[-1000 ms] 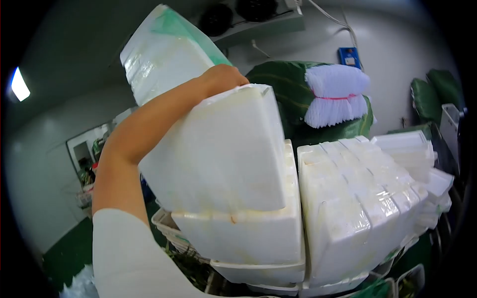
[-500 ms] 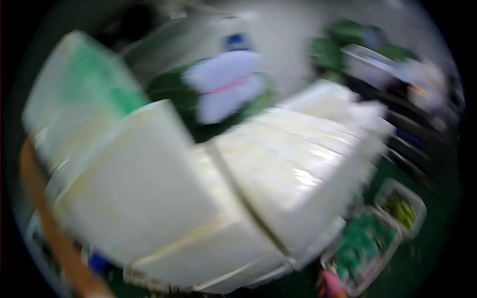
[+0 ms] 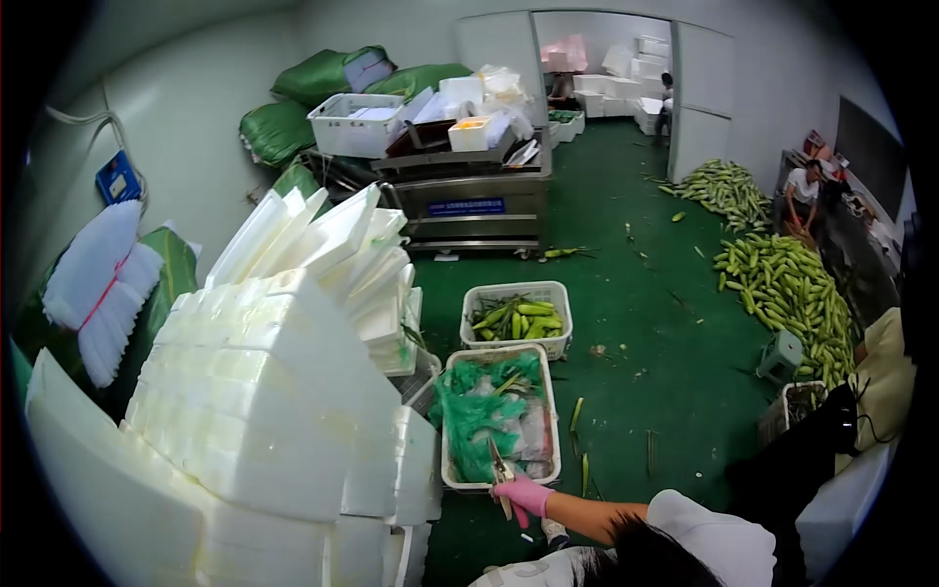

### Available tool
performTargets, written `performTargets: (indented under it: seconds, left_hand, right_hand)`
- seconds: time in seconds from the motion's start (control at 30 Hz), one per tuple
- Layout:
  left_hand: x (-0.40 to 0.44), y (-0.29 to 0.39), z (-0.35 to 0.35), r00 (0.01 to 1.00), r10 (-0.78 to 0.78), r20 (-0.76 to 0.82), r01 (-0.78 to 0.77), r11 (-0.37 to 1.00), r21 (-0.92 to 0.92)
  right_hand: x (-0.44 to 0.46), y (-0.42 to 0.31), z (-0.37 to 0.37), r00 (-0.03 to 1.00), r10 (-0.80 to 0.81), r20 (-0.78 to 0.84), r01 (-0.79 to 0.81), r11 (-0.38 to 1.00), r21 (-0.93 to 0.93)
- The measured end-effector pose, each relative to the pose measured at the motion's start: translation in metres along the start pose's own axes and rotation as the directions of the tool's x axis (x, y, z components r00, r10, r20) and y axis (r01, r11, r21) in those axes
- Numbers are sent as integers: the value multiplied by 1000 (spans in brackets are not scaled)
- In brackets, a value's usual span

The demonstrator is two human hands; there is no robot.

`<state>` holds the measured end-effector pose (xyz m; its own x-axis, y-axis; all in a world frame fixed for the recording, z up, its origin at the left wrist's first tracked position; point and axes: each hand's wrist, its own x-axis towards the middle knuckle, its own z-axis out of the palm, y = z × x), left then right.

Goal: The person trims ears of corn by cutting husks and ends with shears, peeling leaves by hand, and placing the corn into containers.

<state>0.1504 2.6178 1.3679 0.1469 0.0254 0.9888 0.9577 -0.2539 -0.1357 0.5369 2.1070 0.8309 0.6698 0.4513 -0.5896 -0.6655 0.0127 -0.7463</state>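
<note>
Neither my left hand nor my right hand is in view. Closest to me, white foam boxes [image 3: 264, 391] stand stacked at the lower left, with a pale box side [image 3: 88, 460] at the far left edge. Foam lids [image 3: 337, 235] lean behind them. Right of the stack is a white crate [image 3: 551, 411] holding green netting [image 3: 479, 416]. Over its front edge, a co-worker's pink-gloved hand [image 3: 528, 495] holds a metal tool [image 3: 503, 479] that looks like pliers or shears.
A second crate [image 3: 469, 338] holds green corn ears. Corn piles [image 3: 792, 293] lie on the green floor [image 3: 626, 284] at right, near a seated person [image 3: 802, 191] and a stool [image 3: 780, 357]. A metal cart [image 3: 474, 205] with bins stands behind. A doorway [image 3: 604, 20] opens at the back.
The view has swung right and down. My left arm, earlier reaching over a foam box, has left view. The co-worker, crates, corn piles and doorway now show more fully.
</note>
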Motion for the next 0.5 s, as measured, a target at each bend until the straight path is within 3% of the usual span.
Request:
performTargets:
  seconds: [0.1, 0.2, 0.23, 0.33, 0.5]
  left_hand:
    - [2, 11, 2, 1000, 20, -13, -20, 1000, -20]
    - [0, 17, 6, 999, 23, -23, -24, 999, -34]
    - [-3, 17, 8, 999, 25, -26, -26, 999, -36]
    - [-5, 20, 16, 998, 40, -48, -42, 998, -49]
    - [-9, 24, 35, 992, 57, -112, -64, 996, -60]
  right_hand:
    - [-33, 12, -15, 999, 26, -21, -27, 1000, -8]
    - [-22, 63, -29, 976, -108, -190, 115, 993, 25]
    - [-40, 61, -38, 991, 6, -137, 1, 999, 53]
    - [-43, 90, -51, 975, -60, -213, 62, 998, -1]
    - [-87, 126, -50, 927, -27, -373, 130, 959, 252]
